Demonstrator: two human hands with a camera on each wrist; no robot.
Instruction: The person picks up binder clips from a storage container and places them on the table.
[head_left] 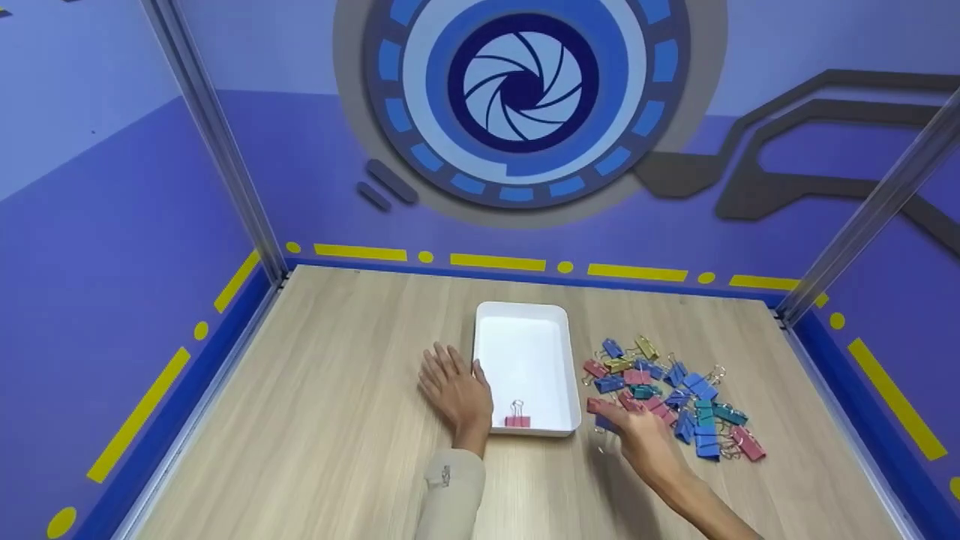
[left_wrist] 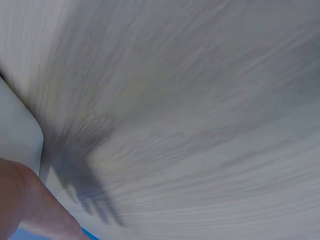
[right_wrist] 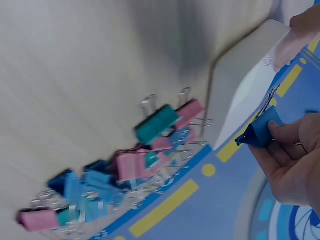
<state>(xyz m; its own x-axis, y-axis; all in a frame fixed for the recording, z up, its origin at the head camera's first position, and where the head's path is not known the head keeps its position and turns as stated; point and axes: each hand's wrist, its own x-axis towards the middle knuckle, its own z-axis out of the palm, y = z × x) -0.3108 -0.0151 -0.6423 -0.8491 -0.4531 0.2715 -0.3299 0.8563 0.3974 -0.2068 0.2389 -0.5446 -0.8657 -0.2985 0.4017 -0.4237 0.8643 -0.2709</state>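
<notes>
A white rectangular tray (head_left: 523,360) lies on the table, and a pink binder clip (head_left: 517,421) stands inside at its near end. Against the tray's left side rests my left hand (head_left: 457,390), fingers straight and holding nothing; the left wrist view catches only part of that hand (left_wrist: 37,207) beside a tray corner (left_wrist: 19,132). To the right of the tray, my right hand (head_left: 645,435) pinches a blue binder clip (right_wrist: 261,129) between thumb and fingers, raised above the table. Beyond that hand spreads a loose pile of blue, pink, green and yellow binder clips (head_left: 701,386).
The wooden table (head_left: 337,405) is enclosed by blue-purple printed panels (head_left: 300,172) at the back and sides. Metal posts (head_left: 225,150) stand at the back corners. In the right wrist view, a green clip (right_wrist: 156,124) lies at the pile's edge near the tray.
</notes>
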